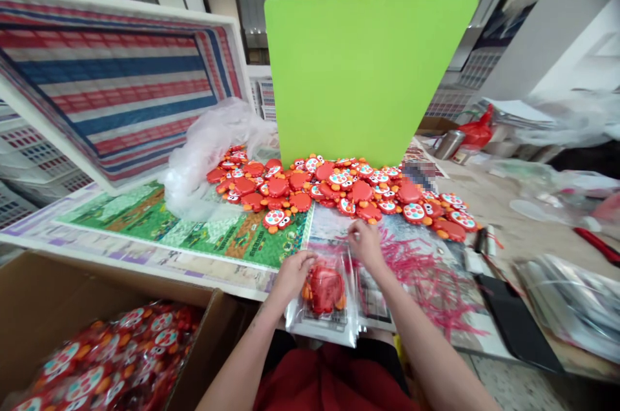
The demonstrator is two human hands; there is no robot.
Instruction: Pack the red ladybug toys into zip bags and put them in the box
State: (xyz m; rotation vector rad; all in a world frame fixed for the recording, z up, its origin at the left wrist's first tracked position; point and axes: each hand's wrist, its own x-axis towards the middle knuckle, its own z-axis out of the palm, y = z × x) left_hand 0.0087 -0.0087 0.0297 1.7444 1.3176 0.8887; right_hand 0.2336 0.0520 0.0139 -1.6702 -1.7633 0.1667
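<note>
A clear plastic bag (346, 327) with a red crab-shaped toy (325, 288) inside lies at the table's front edge, on top of more flat bags. My left hand (294, 275) pinches the upper left side of this bag. Just above and to the right of it, my right hand (365, 244) has its fingers curled together; whatever they hold, if anything, is hidden. A heap of loose red toys (361, 191) with orange claws and dotted faces lies beyond my hands. Pink strings (421, 269) are strewn to the right of the bag.
A cardboard box (216, 314) at lower left holds several bagged toys. Behind the heap stands a green board (363, 75). A tilted crate with striped lining (135, 88) and crumpled plastic (198, 159) are at left. A black phone-like slab (518, 324) and stacked bags (571, 301) lie right.
</note>
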